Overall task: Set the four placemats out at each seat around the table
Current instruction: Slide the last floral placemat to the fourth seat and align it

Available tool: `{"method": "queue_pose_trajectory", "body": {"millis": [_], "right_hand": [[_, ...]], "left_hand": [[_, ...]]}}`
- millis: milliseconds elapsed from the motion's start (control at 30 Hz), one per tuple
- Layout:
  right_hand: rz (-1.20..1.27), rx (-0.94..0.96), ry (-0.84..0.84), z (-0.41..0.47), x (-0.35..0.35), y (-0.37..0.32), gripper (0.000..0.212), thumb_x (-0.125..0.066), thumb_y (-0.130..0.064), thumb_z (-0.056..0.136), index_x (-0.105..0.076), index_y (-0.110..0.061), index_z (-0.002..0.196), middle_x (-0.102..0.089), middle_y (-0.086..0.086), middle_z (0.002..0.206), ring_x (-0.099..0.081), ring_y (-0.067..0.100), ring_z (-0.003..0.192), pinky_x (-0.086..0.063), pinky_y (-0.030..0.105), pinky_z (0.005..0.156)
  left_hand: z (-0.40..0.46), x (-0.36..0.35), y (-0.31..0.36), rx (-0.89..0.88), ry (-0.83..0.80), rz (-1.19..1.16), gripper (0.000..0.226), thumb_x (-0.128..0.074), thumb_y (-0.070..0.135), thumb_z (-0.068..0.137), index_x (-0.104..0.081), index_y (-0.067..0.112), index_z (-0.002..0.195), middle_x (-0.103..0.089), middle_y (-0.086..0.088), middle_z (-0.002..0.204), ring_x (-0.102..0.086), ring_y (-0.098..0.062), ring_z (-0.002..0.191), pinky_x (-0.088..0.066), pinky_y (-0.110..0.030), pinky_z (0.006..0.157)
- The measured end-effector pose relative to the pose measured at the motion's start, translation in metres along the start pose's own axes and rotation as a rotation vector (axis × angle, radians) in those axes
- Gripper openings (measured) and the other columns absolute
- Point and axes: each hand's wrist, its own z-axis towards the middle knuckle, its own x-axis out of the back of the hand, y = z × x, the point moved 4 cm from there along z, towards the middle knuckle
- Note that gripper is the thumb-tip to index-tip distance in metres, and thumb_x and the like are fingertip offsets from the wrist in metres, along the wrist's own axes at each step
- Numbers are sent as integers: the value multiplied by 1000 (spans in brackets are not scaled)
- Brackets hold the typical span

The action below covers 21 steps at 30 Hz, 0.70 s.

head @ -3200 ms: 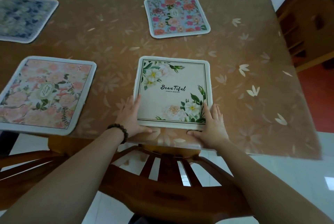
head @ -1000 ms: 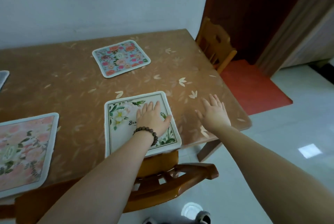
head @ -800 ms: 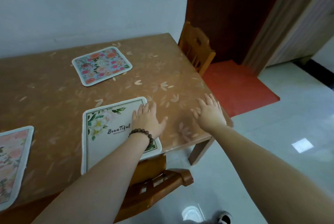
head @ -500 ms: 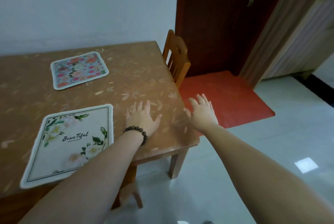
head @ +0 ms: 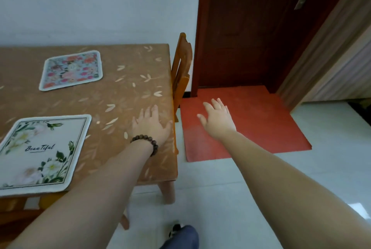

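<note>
A cream placemat with white flowers and the word "Beautiful" [head: 43, 153] lies flat at the near edge of the brown table [head: 128, 92]. A blue placemat with pink flowers [head: 71, 70] lies at the far side. My left hand [head: 151, 126], with a bead bracelet at the wrist, is open over the table's right edge, well right of the cream mat. Open and holding nothing, my right hand [head: 217, 119] hangs in the air past the table, above the red floor mat. Other placemats are out of view to the left.
A wooden chair [head: 180, 76] stands at the table's right end. Beyond it a red floor mat [head: 261, 120] lies before a dark wooden door [head: 261, 27]. A white wall backs the table. Pale tiled floor [head: 220, 198] spreads at right; my foot [head: 176, 230] shows below.
Both hands have left the cream placemat, which stays flat at the near edge. The view has swung right, and my hands now reach past the table's right end.
</note>
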Motion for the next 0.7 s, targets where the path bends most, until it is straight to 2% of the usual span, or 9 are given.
{"method": "queue_pose_trajectory", "body": {"millis": [333, 533, 700], "right_hand": [[-7, 214, -37, 127, -7, 9, 55, -37, -41, 97, -27, -17, 146, -20, 11, 156, -3, 23, 145, -3, 42, 117], [-64, 386, -97, 251, -9, -9, 55, -37, -42, 97, -29, -17, 145, -21, 9, 156, -4, 23, 145, -5, 42, 118], [-112, 512, -185, 354, -4, -32, 56, -35, -42, 98, -26, -16, 146, -18, 8, 157, -2, 22, 145, -6, 43, 118]], "left_hand": [[90, -21, 0, 198, 1, -22, 79, -29, 66, 85, -15, 21, 148, -20, -4, 155, -12, -22, 143, -12, -50, 114], [193, -29, -13, 403, 24, -101, 80, -28, 67, 85, -10, 23, 149, -18, -2, 156, -11, -22, 143, -12, -50, 114], [269, -20, -18, 542, 32, -121, 80, -27, 67, 85, -16, 20, 148, -21, -5, 155, -14, -23, 142, -13, -51, 113]]}}
